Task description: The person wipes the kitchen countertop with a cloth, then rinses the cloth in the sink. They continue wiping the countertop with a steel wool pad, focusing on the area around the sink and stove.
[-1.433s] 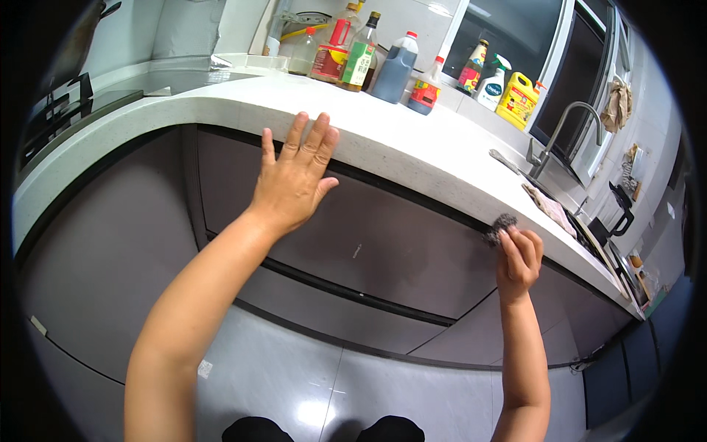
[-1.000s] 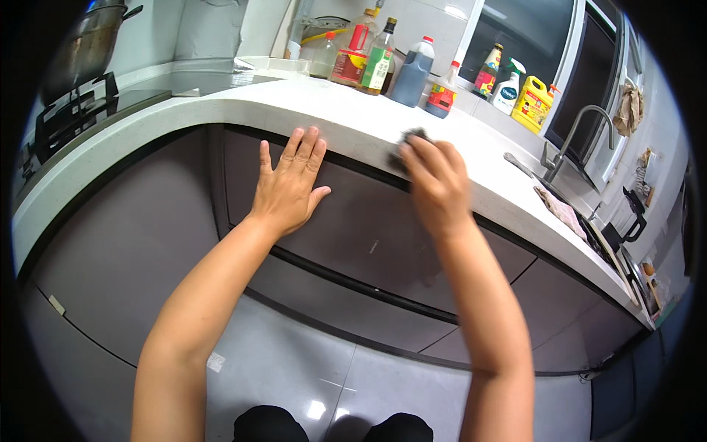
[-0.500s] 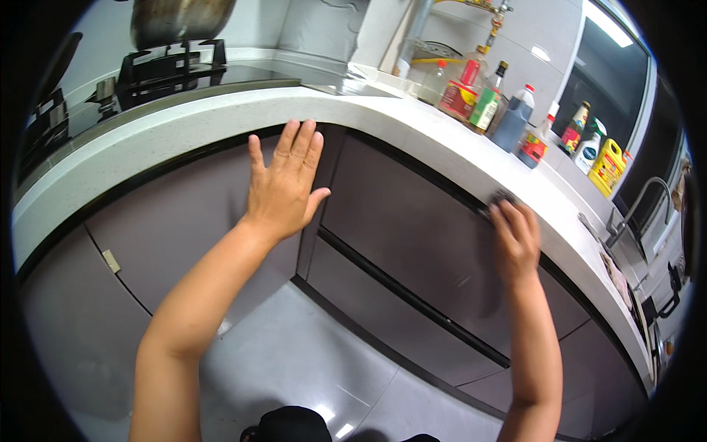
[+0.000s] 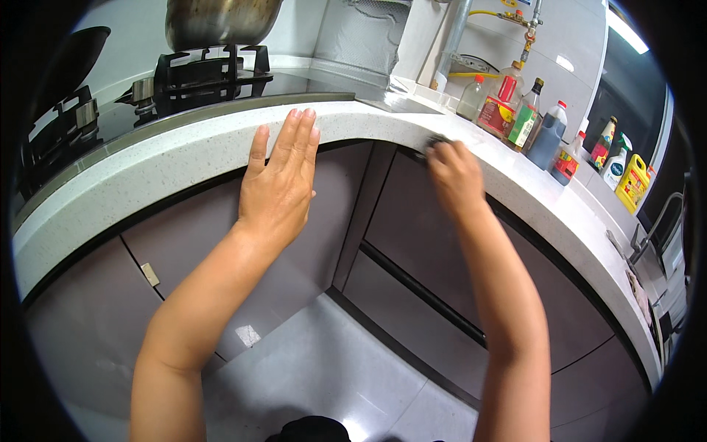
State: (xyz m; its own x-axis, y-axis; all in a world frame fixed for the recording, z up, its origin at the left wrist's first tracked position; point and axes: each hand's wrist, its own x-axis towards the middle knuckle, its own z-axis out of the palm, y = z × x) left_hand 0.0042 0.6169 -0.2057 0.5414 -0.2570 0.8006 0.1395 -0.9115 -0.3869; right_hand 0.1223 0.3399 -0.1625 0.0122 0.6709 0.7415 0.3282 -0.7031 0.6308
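Observation:
My left hand (image 4: 277, 175) is open with its fingers stretched upward, in front of the countertop edge left of the corner. I cannot tell whether it touches the edge. My right hand (image 4: 456, 177) is closed on a small dark scouring pad (image 4: 436, 140), mostly covered by the fingers and a little blurred. The pad is at the front edge of the white speckled countertop (image 4: 530, 188), just right of the corner. Grey cabinet doors (image 4: 302, 214) stand below both hands.
A gas stove (image 4: 213, 77) with a metal pot (image 4: 217, 22) sits at the left. Several bottles (image 4: 524, 118) line the counter's right side, with a yellow jug (image 4: 632, 184) farther along. A faucet (image 4: 652, 225) rises at far right. Grey floor tiles (image 4: 353, 353) lie below.
My right hand has moved left along the countertop edge toward the corner with the scouring pad. My left hand remains raised, its fingers closer together. The view has turned slightly left.

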